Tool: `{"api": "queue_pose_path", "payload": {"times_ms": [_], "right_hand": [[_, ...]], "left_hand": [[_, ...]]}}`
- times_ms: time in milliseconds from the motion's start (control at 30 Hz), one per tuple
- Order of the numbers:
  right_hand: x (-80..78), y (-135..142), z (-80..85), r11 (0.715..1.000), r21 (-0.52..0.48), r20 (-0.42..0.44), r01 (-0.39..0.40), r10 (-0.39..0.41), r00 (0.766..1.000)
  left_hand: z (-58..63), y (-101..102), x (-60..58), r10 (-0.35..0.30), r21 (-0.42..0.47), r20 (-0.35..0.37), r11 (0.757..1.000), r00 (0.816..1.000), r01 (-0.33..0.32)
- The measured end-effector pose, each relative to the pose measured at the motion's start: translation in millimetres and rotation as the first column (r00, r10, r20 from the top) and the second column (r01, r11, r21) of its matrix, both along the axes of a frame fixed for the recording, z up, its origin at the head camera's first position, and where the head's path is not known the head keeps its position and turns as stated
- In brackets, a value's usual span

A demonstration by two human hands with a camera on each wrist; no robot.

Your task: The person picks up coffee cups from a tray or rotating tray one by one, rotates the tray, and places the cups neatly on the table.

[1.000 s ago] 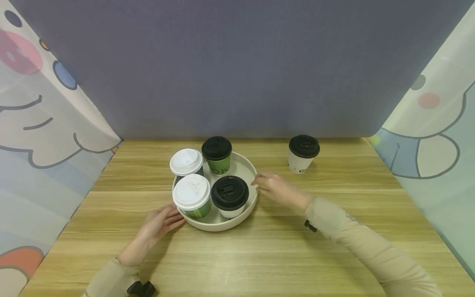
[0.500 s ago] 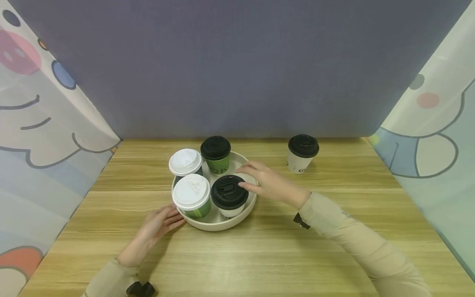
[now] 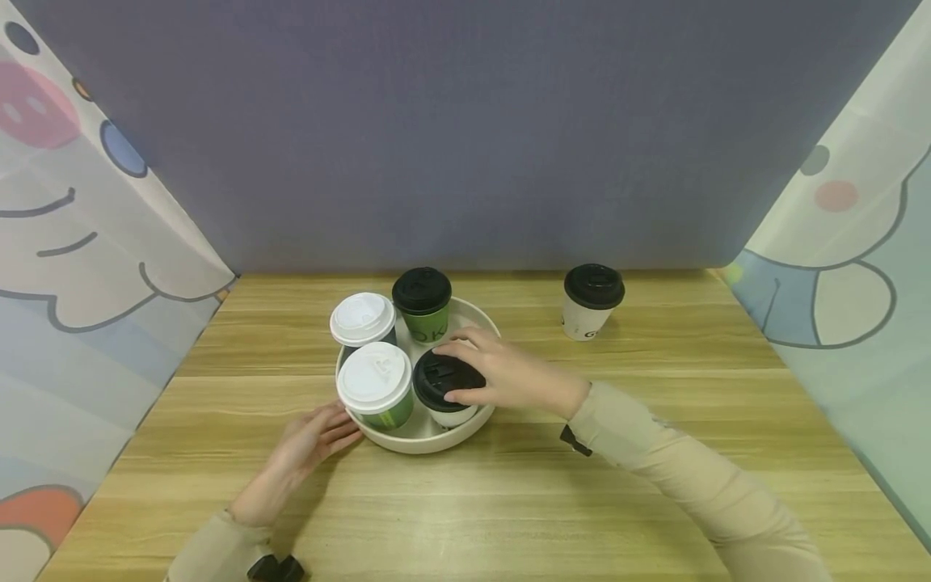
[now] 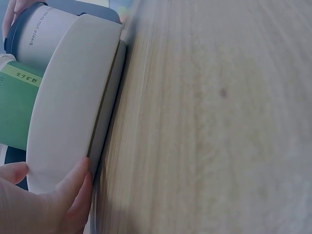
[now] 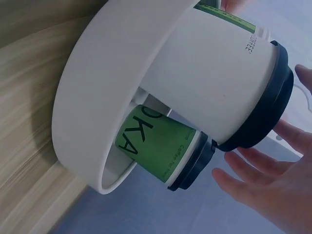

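A round white tray (image 3: 429,444) holds several lidded paper coffee cups. My left hand (image 3: 309,444) grips the tray's near left edge; in the left wrist view the thumb (image 4: 13,171) is at the rim and the fingers (image 4: 78,195) are at the base. My right hand (image 3: 502,372) reaches over a white cup with a black lid (image 3: 436,380). In the right wrist view its fingers (image 5: 265,170) are spread around that lid, the thumb apart from it; whether a fingertip touches is unclear.
Also in the tray are a green cup with a black lid (image 3: 423,303), a green cup with a white lid (image 3: 374,380) and a dark cup with a white lid (image 3: 364,319). Another white black-lidded cup (image 3: 592,299) stands on the wooden table (image 3: 465,517), near the grey panel (image 3: 465,137).
My right hand has left the tray's right rim and moved left, over the black lid of the front right cup. My left hand stays at the tray edge.
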State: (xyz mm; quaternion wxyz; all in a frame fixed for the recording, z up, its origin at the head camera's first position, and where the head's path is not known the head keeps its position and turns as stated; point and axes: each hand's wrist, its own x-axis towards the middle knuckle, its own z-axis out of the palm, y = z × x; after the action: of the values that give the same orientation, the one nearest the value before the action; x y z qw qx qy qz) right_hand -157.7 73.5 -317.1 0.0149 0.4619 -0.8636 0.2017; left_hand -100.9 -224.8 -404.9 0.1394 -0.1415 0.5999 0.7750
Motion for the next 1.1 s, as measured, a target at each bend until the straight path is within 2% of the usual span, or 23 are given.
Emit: {"api": "queue_pose_path", "payload": {"times_ms": [200, 433, 567, 733, 1100], "right_hand": [[0.3, -4.6, -2.0, 0.999, 0.045, 0.022, -0.011, 0.010, 1.000], [-0.8, -10.2, -4.9, 0.998, 0.057, -0.011, -0.028, 0.028, 1.000], [-0.3, -12.6, -5.4, 0.997, 0.071, 0.019, -0.027, 0.026, 0.999], [0.6, -13.4, -5.6, 0.997, 0.068, 0.047, -0.022, 0.019, 0.999], [0.7, -14.9, -6.3, 0.999, 0.038, 0.031, -0.023, 0.022, 0.999]], "left_hand": [[0.5, 0.8, 0.4, 0.001, -0.003, -0.005, 1.000, 1.000, -0.001], [-1.4, 0.7, 0.4, 0.013, 0.000, 0.015, 1.000, 1.000, -0.013], [-3.0, 0.2, 0.7, 0.011, 0.001, 0.009, 1.000, 1.000, -0.011], [-3.9, 0.4, 0.4, 0.011, 0.001, 0.004, 1.000, 1.000, -0.011], [-3.3, 0.4, 0.8, 0.009, -0.001, 0.005, 1.000, 1.000, -0.009]]}}
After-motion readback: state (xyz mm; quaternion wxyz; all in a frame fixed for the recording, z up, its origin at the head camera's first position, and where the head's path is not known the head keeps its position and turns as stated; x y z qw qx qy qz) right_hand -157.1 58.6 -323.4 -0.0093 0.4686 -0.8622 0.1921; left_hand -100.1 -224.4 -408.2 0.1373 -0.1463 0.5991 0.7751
